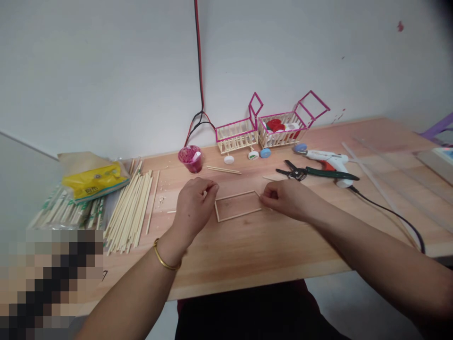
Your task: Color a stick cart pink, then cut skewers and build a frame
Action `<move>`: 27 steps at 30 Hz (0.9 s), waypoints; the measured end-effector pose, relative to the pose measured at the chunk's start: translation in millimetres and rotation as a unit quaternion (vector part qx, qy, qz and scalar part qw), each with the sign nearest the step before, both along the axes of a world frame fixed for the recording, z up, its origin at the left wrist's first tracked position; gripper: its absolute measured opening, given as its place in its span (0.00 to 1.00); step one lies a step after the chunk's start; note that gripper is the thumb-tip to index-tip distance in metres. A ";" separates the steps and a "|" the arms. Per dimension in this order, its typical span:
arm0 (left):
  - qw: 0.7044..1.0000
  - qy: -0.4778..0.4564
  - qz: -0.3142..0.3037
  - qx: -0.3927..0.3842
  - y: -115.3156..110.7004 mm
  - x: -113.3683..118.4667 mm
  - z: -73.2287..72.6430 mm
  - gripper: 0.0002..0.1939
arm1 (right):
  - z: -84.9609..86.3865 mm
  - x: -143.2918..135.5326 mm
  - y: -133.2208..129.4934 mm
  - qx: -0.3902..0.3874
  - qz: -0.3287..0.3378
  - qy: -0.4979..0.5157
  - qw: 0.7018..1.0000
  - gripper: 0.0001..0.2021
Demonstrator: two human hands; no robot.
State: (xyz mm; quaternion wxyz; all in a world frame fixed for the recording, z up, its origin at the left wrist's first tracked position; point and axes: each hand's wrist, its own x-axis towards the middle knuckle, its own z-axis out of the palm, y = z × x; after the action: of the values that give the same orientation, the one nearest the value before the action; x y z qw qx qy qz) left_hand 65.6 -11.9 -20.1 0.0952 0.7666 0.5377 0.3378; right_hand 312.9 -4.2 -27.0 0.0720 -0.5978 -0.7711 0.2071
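Between my hands, a rectangular frame of thin wooden sticks (239,217) appears to lie on the table. My left hand (196,203), with a gold bangle at the wrist, pinches at the frame's far left corner; the fingers hide the exact grip. On the other side, my right hand (285,198) is closed at the frame's right end, where its fingers cover part of the short side stick. Several loose wooden sticks (129,212) lie left of my left hand. Wire strippers (318,174) with dark green handles lie just beyond my right hand.
Two little stick carts (236,137) with pink rims stand against the wall. Nearby are a plastic cup (191,159) stained pink and a white glue gun (329,158) with a trailing cord. A yellow packet (95,182) tops bundled sticks at left. Clear strips (375,189) lie right.
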 end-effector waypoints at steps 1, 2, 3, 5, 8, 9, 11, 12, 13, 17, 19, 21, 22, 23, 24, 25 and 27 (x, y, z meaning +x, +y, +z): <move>1.000 -0.001 0.001 -0.001 0.2 -0.1 -0.3 0.07 | 0.1 0.1 -0.2 0.001 0.000 -0.001 1.000 0.12; 1.000 -0.002 0.001 -0.002 0.3 -0.3 -0.7 0.07 | 0.1 0.1 -0.4 0.002 0.000 -0.003 1.000 0.12; 1.000 -0.002 0.001 -0.002 0.4 -0.4 -1.2 0.07 | -0.1 0.1 -0.5 0.003 0.000 -0.006 1.000 0.12; 1.000 -0.001 0.000 -0.002 0.6 -0.7 -2.1 0.07 | -1.2 -0.1 -0.6 0.006 -0.003 -0.010 1.000 0.12; 1.000 0.000 0.000 -0.006 0.4 -1.0 -2.4 0.07 | -3.2 -0.5 -0.3 0.010 -0.004 -0.010 1.000 0.13; 1.000 0.001 -0.001 -0.008 0.2 -0.9 -2.3 0.07 | -3.5 -0.6 -0.3 0.012 -0.004 -0.008 1.000 0.13; 1.000 0.006 -0.004 -0.012 -0.4 -0.7 -1.7 0.07 | -2.9 -0.9 -0.5 0.015 -0.005 -0.006 1.000 0.13; 1.000 0.010 -0.007 -0.012 -0.7 -0.6 -1.4 0.07 | -2.2 -1.0 -0.8 0.015 -0.005 -0.005 1.000 0.13; 1.000 0.013 -0.010 -0.012 -1.0 -0.4 -1.1 0.07 | -1.4 -1.2 -1.1 0.013 -0.004 -0.005 1.000 0.13; 0.999 0.031 -0.035 -0.007 -1.0 -0.3 -1.1 0.06 | 0.3 -1.2 -1.9 -0.004 0.000 0.000 1.000 0.11; 0.997 0.047 -0.066 -0.001 -0.7 -0.1 -2.4 0.07 | -0.1 -0.8 -1.7 -0.010 0.002 0.002 1.000 0.10; 0.993 0.067 -0.102 0.001 -1.1 0.9 -4.4 0.08 | -0.5 -0.5 -1.3 -0.009 0.004 -0.001 1.000 0.10; 0.990 0.077 -0.120 -0.001 -1.6 1.9 -5.4 0.09 | -0.6 -0.5 -1.1 -0.007 0.004 -0.003 1.000 0.10; 0.987 0.087 -0.136 -0.006 -2.4 3.2 -6.3 0.11 | -0.5 -0.6 -0.9 -0.004 0.003 -0.006 1.000 0.10; 0.984 0.099 -0.149 -0.013 -3.5 4.7 -6.9 0.12 | -0.4 -0.8 -0.7 -0.001 0.000 -0.008 1.000 0.11; 0.980 0.113 -0.160 -0.021 -4.8 6.5 -7.2 0.13 | -0.3 -1.2 -0.5 0.001 -0.002 -0.009 1.000 0.11; 0.974 0.142 -0.172 -0.035 -7.8 10.5 -6.8 0.15 | -0.5 -1.9 -0.2 0.006 -0.006 -0.010 1.000 0.12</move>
State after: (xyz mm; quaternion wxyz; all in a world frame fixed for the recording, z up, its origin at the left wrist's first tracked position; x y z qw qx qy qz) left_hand 76.1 -19.7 -26.8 0.1016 0.8839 0.4172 0.1853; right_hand 311.0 -4.4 -27.5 0.0690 -0.6041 -0.7694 0.1957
